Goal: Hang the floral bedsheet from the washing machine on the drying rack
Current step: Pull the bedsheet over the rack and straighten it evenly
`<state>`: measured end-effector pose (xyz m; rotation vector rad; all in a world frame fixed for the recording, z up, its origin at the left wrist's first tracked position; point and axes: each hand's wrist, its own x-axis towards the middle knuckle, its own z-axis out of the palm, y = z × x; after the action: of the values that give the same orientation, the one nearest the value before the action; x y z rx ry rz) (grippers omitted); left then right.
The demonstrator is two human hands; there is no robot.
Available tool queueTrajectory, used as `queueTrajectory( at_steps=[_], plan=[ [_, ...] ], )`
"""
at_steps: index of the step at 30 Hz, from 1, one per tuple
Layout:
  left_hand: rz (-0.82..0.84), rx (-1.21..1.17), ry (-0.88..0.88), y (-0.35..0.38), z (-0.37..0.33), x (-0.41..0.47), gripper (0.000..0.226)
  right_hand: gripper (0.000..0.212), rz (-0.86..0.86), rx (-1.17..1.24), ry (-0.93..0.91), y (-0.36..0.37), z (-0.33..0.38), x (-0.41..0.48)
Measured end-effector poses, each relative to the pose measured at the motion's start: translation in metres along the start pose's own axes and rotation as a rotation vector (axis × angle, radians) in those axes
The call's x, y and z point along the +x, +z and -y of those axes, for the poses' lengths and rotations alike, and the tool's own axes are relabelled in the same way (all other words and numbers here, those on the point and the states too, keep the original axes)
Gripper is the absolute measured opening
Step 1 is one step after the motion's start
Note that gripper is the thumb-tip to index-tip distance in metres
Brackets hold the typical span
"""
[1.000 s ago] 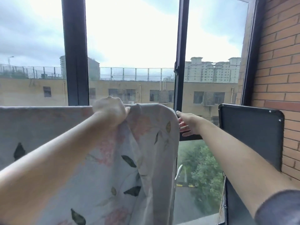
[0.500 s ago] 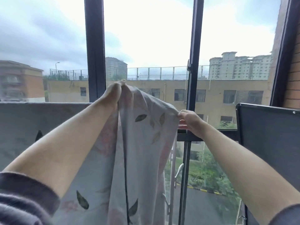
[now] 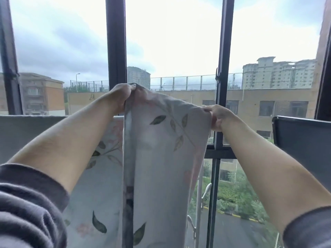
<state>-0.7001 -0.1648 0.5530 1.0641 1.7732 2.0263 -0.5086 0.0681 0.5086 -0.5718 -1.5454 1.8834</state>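
a grey sleeve [image 3: 26,208] fills the near left corner. the left hand [image 3: 120,97] holds the top edge of the floral bedsheet [image 3: 161,149], fingers clamped on a bunched fold, in front of a dark window post [image 3: 116,42]. the sheet stretches across to the right hand [image 3: 220,118], whose fingers are curled tight on its other end. it hangs straight down between the arms, hiding most of a white metal frame [image 3: 198,203]. a dark panel [image 3: 304,140] stands at the right.

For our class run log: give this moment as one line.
stage: hanging | bedsheet: raised, draping down | left hand: grips top edge | right hand: pinches top edge
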Motion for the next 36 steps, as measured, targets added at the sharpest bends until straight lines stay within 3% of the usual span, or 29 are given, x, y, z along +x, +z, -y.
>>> queueTrajectory(
  at_steps=[4,8,10,12,16,18,21,25,30,33,36],
  plan=[
    [-0.046,0.056,0.037,-0.001,-0.001,0.008,0.021,0.006,-0.191,0.024,-0.211,0.006,0.027,0.007],
    [-0.097,0.247,-0.135,-0.017,0.028,0.006,0.019,0.024,-0.233,-0.386,-0.057,0.009,0.011,0.011],
    [-0.051,0.337,-0.270,-0.025,0.049,0.007,0.030,0.021,-0.263,-0.494,-0.033,0.008,-0.003,0.015],
    [-0.028,0.311,-0.293,-0.022,0.059,0.004,0.022,0.013,-0.285,-0.550,-0.041,0.008,-0.010,0.015],
    [-0.206,0.164,-0.155,-0.011,0.062,0.004,0.008,0.021,-0.290,-0.443,-0.104,0.009,-0.007,0.013],
    [-0.323,0.027,-0.061,-0.013,0.062,0.004,0.014,0.023,-0.269,-0.306,-0.140,0.011,-0.003,0.013],
    [-0.407,-0.009,-0.063,-0.026,0.064,0.001,0.012,0.018,-0.211,-0.259,-0.122,0.019,-0.001,0.012],
    [-0.320,0.160,-0.226,-0.039,0.073,-0.006,0.019,0.010,-0.258,-0.393,-0.034,0.024,-0.015,0.004],
    [-0.260,0.257,-0.237,-0.040,0.077,-0.008,0.035,0.037,-0.247,-0.277,0.139,0.013,-0.052,-0.001],
    [-0.231,0.223,-0.207,-0.034,0.075,-0.012,0.023,0.045,-0.121,-0.226,0.224,0.006,-0.056,-0.001],
    [-0.221,0.150,-0.142,-0.029,0.072,-0.013,0.014,0.023,-0.034,-0.308,0.136,0.011,-0.044,-0.008]
  ],
)
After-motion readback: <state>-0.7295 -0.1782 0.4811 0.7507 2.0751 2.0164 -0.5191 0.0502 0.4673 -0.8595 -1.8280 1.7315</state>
